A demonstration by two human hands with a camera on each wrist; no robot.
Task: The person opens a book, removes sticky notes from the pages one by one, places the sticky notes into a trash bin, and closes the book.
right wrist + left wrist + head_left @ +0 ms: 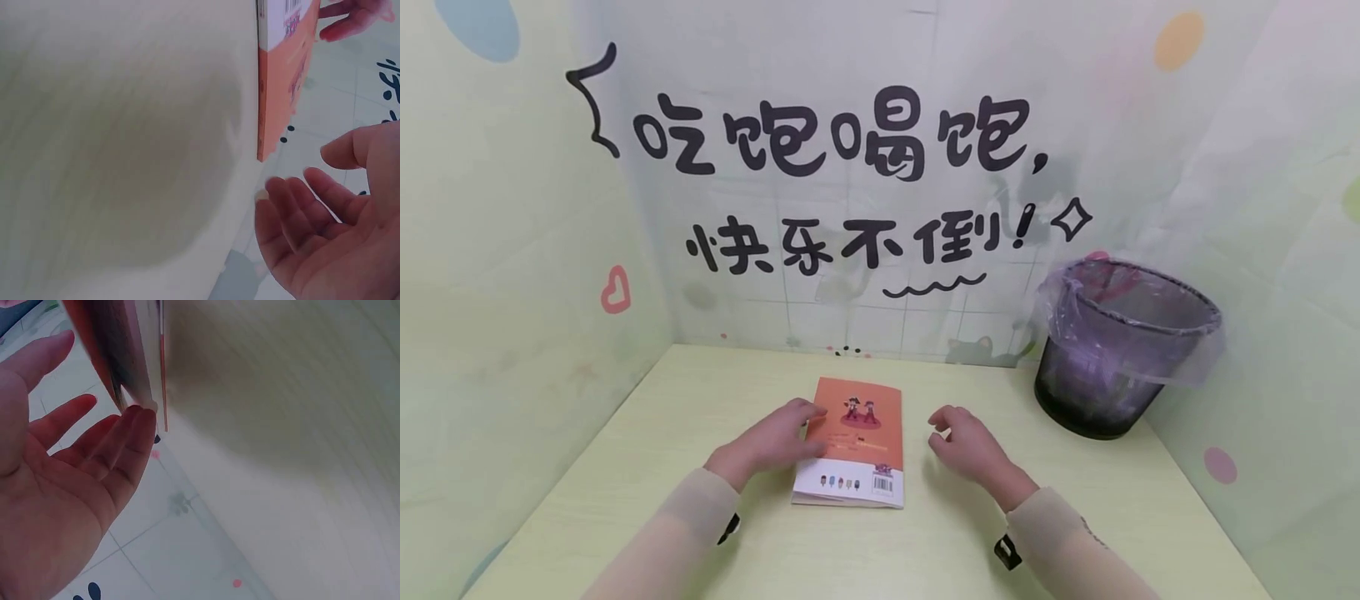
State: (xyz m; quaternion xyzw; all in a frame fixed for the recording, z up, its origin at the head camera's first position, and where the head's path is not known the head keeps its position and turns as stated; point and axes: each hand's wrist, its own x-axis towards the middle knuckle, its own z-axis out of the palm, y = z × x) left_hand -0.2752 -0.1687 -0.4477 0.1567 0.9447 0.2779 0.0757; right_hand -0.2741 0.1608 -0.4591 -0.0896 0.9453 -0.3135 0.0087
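An orange and white book [877, 417] lies on the table with its barcoded back cover up, small cartoon figures printed on it. My left hand [778, 435] is at the book's left edge, thumb and fingertips overlapping the cover in the head view. In the left wrist view, the fingertips [145, 419] come right up to the page edges of the slightly parted book [140, 350], fingers gently bent. To the right of the book, a short gap away, my right hand [966, 450] hovers with relaxed fingers and holds nothing. The book's spine side [262, 106] faces that hand.
A dark waste bin [1097, 375] lined with a translucent purple bag stands at the back right of the pale table [700, 375]. Printed white curtain walls [850, 308] with black lettering enclose the table at the back and sides.
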